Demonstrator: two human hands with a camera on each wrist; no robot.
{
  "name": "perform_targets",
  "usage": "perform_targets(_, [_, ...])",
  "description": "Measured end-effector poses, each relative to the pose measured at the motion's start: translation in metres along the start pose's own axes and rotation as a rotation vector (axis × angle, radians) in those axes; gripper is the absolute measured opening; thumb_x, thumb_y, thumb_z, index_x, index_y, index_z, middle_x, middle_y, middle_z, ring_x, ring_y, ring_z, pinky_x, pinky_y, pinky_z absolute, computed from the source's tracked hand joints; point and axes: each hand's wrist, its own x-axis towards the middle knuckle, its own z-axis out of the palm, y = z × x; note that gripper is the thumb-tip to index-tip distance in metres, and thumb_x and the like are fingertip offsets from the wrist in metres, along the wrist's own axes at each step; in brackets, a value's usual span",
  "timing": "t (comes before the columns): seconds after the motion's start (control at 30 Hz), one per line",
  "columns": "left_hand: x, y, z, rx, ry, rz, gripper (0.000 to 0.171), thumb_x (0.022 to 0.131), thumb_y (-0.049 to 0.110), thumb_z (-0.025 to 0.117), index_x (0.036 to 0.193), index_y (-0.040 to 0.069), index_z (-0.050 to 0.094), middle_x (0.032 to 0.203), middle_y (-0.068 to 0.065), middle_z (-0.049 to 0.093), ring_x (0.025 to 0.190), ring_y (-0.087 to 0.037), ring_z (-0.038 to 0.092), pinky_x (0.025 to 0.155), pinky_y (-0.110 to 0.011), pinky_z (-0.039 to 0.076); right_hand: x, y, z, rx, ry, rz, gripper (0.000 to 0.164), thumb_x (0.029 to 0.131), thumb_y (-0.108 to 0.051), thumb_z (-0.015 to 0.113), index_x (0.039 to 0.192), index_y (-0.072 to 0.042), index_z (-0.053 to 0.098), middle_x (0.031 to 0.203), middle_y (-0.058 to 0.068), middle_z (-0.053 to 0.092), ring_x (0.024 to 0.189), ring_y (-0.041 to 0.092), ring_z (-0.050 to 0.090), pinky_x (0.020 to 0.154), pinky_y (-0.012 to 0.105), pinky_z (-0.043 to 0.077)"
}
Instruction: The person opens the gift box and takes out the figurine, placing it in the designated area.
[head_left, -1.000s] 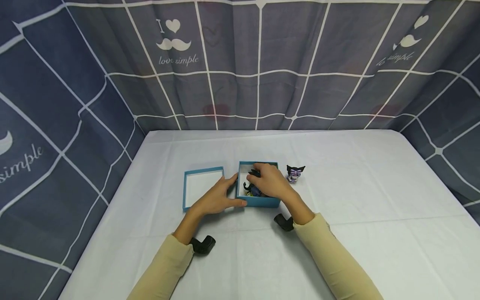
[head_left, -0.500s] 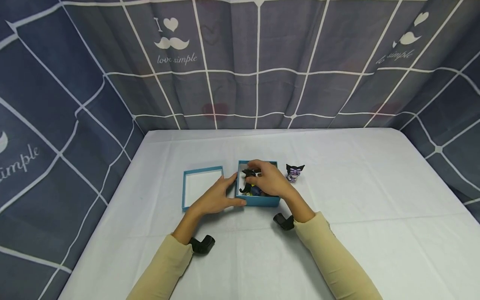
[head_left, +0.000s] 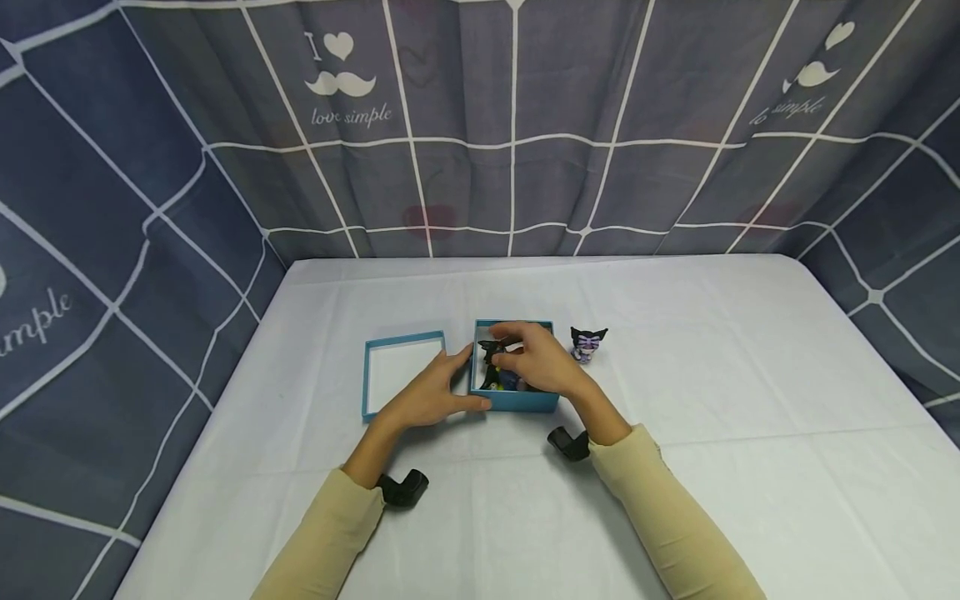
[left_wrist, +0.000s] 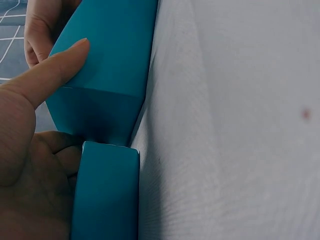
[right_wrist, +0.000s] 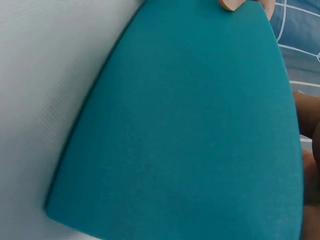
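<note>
An open teal box [head_left: 523, 402] stands mid-table with small figurines inside. My left hand [head_left: 427, 392] holds its front left corner, thumb on the front face and fingers along the left side; the left wrist view shows that thumb [left_wrist: 67, 62] on the teal wall. My right hand [head_left: 543, 358] reaches in over the box, thumb and forefinger about a dark, pointed-eared figurine [head_left: 491, 352] near the left wall. Its lower part and the things beneath the palm are mostly hidden. In the right wrist view, the box wall [right_wrist: 185, 125] blocks most of that hand's work.
The teal-edged lid [head_left: 401, 367], white inside up, lies left of the box, close to my left hand. A black and purple figurine [head_left: 587, 344] stands just right of the box. A white cloth [head_left: 712, 358] covers the table; dark checked curtains [head_left: 465, 183] hang behind and beside it.
My right thumb and forefinger have shifted slightly left inside the box, and the dark figurine with them. The left hand has kept its place on the box.
</note>
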Motion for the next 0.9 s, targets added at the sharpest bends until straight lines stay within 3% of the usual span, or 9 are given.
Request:
perform_targets(0.1, [-0.0001,-0.0007,0.0004,0.0,0.001,-0.002,0.1,0.084,0.047,0.076,0.157,0.007,0.02,0.159,-0.016,0.022,0.147,-0.04,0.003,0.114,-0.058,0.016,0.0005,-0.0017,0.0013,-0.042,-0.006,0.019,0.049,0.096,-0.009,0.064,0.14,0.006,0.05,0.132,0.019,0.058,0.106,0.029,0.064,0.07,0.034,0.056])
perform_targets(0.4, [-0.001,0.0008,0.0002,-0.011,0.002,0.013,0.1,0.084,0.043,0.078,0.157,0.005,0.02,0.157,-0.018,0.028,0.147,-0.041,0.003,0.115,-0.057,0.015,0.0019,-0.0057,0.0054,-0.196,0.024,0.058,0.047,0.093,-0.009,0.067,0.136,0.005,0.055,0.127,0.017,0.062,0.108,0.028,0.064,0.089,0.041,0.052])
perform_targets(0.67, [-0.0001,0.0003,0.0005,0.008,0.004,0.007,0.101,0.084,0.046,0.077,0.157,0.006,0.02,0.156,-0.018,0.03,0.147,-0.04,0.006,0.115,-0.056,0.016,0.0005,-0.0031,0.0022,-0.14,0.025,0.043,0.042,0.091,-0.007,0.069,0.129,0.005,0.06,0.121,0.017,0.065,0.098,0.025,0.068,0.077,0.037,0.056])
perform_targets(0.9, [0.0012,-0.0004,0.0014,0.005,0.005,0.009,0.101,0.084,0.046,0.077,0.157,0.006,0.02,0.156,-0.018,0.03,0.147,-0.04,0.005,0.115,-0.056,0.015,0.0024,-0.0013,0.0004,-0.117,0.013,0.04,0.04,0.09,-0.008,0.07,0.127,0.003,0.06,0.118,0.014,0.065,0.102,0.024,0.064,0.087,0.041,0.051])
